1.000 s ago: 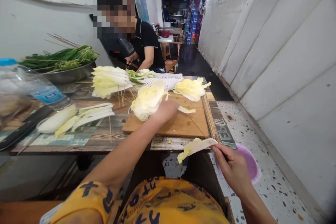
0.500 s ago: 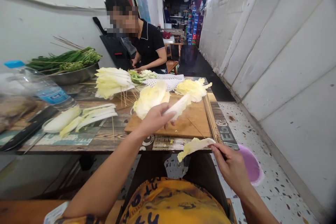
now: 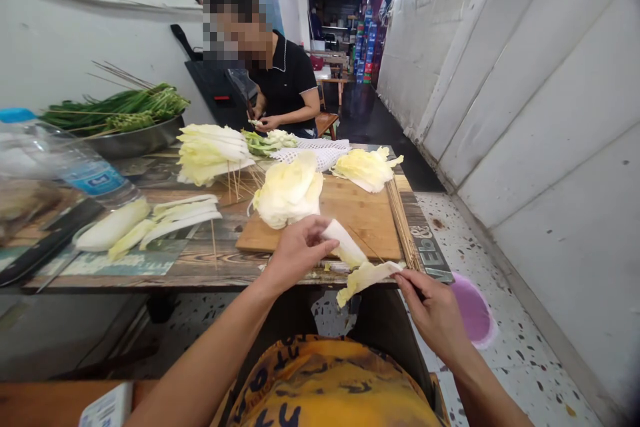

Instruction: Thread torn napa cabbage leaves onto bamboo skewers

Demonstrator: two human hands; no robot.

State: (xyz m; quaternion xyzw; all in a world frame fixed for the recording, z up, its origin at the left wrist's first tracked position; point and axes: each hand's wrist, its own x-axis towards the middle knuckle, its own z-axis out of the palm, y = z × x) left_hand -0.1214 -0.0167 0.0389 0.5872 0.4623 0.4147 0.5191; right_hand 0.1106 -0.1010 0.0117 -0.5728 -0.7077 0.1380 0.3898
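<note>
My left hand is shut on the pale base of a napa cabbage leaf above the table's near edge. My right hand pinches a yellow cabbage leaf, and the two leaves nearly meet. Ahead on the wooden cutting board lies a pile of cabbage leaves. A second yellow pile sits at the board's far end. A bundle of bamboo skewers lies along the board's right side.
A co-worker sits across the table, hands at work. The wooden table also holds skewered leaves, white leaf pieces, a steel bowl of greens, a water bottle and a knife. A pink basin stands on the floor.
My left hand has moved toward me with the pale leaf, bringing it close to the yellow leaf. My right hand has shifted slightly left, still pinching its leaf.
</note>
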